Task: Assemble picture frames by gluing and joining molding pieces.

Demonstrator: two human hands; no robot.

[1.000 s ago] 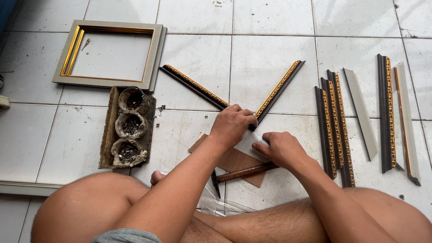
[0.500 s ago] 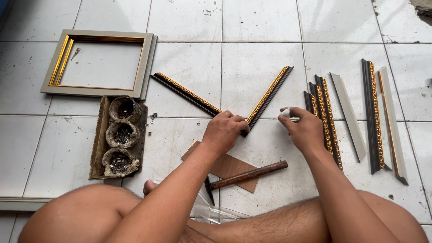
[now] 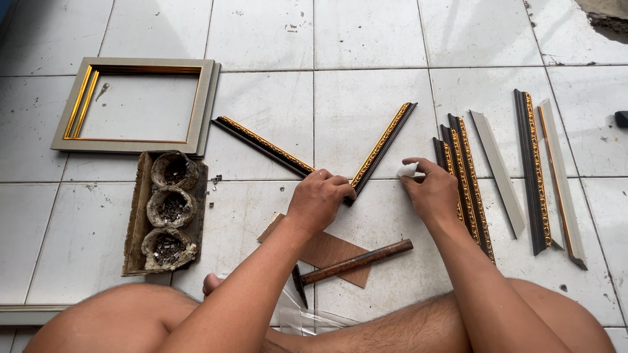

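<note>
White tiled floor (image 3: 366, 39); an assembled grey-and-gold frame (image 3: 134, 104) lies far left, a tray of three nail-filled cups (image 3: 167, 212) just below it, loose moulding strips (image 3: 507, 170) in a row at right. Two black-and-gold moulding pieces (image 3: 327, 153) form a V at centre, and the left hand (image 3: 320, 199) is closed over their joint. Right hand (image 3: 432, 193), just beside the V, pinches a small white object (image 3: 407, 170); a rusty hammer (image 3: 350, 263) lies on a brown board (image 3: 330, 252) nearer the knees.

Glossy floor tiles (image 3: 366, 104), rusty hammer (image 3: 353, 261)
</note>
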